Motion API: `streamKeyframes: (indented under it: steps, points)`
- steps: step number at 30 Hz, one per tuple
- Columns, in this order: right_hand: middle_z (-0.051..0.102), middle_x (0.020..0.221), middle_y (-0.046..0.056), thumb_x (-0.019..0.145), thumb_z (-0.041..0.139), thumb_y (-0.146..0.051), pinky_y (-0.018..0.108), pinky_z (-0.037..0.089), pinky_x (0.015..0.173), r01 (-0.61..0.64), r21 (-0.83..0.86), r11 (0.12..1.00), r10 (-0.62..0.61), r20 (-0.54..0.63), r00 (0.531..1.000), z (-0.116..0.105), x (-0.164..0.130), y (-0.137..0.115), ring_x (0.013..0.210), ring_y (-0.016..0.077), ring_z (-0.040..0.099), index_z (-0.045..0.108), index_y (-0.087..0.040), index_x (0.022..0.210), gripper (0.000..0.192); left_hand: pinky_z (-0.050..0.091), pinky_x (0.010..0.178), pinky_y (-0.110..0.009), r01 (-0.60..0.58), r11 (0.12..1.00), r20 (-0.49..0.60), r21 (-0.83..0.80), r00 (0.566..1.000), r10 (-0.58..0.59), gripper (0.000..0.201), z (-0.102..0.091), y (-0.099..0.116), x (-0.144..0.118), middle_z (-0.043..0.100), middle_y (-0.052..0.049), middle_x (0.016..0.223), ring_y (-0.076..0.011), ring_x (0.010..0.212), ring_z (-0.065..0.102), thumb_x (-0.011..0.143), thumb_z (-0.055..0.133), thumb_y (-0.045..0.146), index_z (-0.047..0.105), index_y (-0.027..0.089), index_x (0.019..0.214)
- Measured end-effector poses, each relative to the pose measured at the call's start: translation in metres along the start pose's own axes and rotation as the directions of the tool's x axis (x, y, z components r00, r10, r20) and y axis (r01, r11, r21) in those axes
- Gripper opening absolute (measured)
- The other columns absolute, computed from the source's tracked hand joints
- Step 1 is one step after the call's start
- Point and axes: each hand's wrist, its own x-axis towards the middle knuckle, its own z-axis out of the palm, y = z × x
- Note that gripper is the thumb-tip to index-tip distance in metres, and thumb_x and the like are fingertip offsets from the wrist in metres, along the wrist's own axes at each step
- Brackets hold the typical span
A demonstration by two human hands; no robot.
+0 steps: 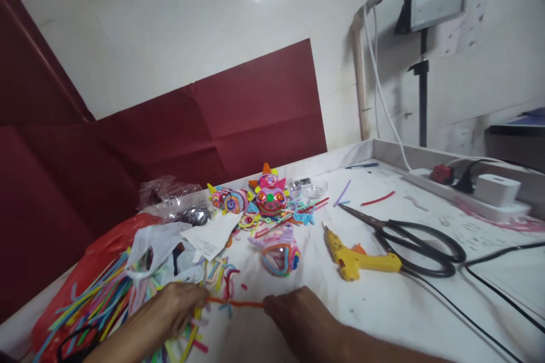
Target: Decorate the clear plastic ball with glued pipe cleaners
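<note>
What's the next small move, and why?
Probably move the orange strip forward to the partly covered toy. The left hand and right hand already hold the strip out between them, and the toy lies just beyond, showing a see-through patch bordered by coloured strips, which looks like room for another.

The left hand (pixel 183 302) and right hand (pixel 300 315) hide the ends of the orange strip (pixel 239 303); print on the paper (pixel 213 233) left of centre is unreadably small.
</note>
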Motion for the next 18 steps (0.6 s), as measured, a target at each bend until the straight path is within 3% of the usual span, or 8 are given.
streamKeyframes:
  steps: [4,8,11,13,18]
  points:
    - [0.079,0.08,0.003,0.077,0.059,-0.004,0.026,0.034,0.049,-0.05,-0.048,0.998,0.05,0.006,0.999,-0.006,-0.002,0.002,0.069,0.021,0.076,0.063,-0.019,0.089,0.019,0.043,0.055,-0.02,0.034,0.996,0.146,-0.079,0.989,-0.022,0.042,-0.014,0.011,0.017,0.056,0.001,0.057,-0.0129,0.054,0.055,0.099,0.031,0.029,0.068,0.018,0.082]
    - [0.078,0.076,0.008,0.084,0.053,-0.003,0.027,0.036,0.05,-0.14,-0.095,0.986,0.139,-0.017,0.99,-0.008,-0.005,0.004,0.067,0.024,0.076,0.064,-0.017,0.092,0.019,0.045,0.062,-0.02,0.014,0.998,0.062,0.055,0.998,-0.017,0.038,-0.028,0.017,0.023,0.065,0.0,0.071,-0.0126,0.061,0.058,0.101,0.036,0.038,0.069,0.02,0.098]
    - [0.077,0.074,0.009,0.09,0.048,-0.004,0.027,0.035,0.049,-0.169,-0.102,0.98,0.167,-0.027,0.986,-0.006,-0.008,0.005,0.067,0.0244,0.076,0.064,-0.017,0.092,0.021,0.048,0.081,-0.024,0.05,0.984,-0.094,0.169,0.995,-0.035,0.033,-0.039,0.02,0.017,0.073,-0.006,0.101,-0.0169,0.088,0.066,0.1,0.039,0.033,0.065,0.019,0.114]
    - [0.077,0.073,0.009,0.092,0.046,-0.005,0.027,0.034,0.049,-0.177,-0.099,0.979,0.175,-0.029,0.984,-0.003,-0.01,0.006,0.067,0.0247,0.076,0.063,-0.017,0.097,0.022,0.048,0.084,-0.026,0.088,0.971,-0.131,0.22,0.99,-0.06,0.033,-0.046,0.022,0.01,0.073,-0.007,0.102,-0.018,0.091,0.066,0.099,0.04,0.031,0.066,0.017,0.113]
    - [0.079,0.078,0.009,0.097,0.046,-0.015,0.029,0.033,0.049,-0.164,-0.086,0.983,0.16,-0.046,0.986,0.009,-0.011,0.012,0.067,0.0266,0.076,0.057,-0.018,0.114,0.021,0.047,0.078,-0.025,0.066,0.966,0.025,0.251,0.997,-0.075,0.031,-0.053,0.025,-0.013,0.072,-0.006,0.091,-0.0161,0.082,0.064,0.099,0.039,0.026,0.068,0.016,0.099]
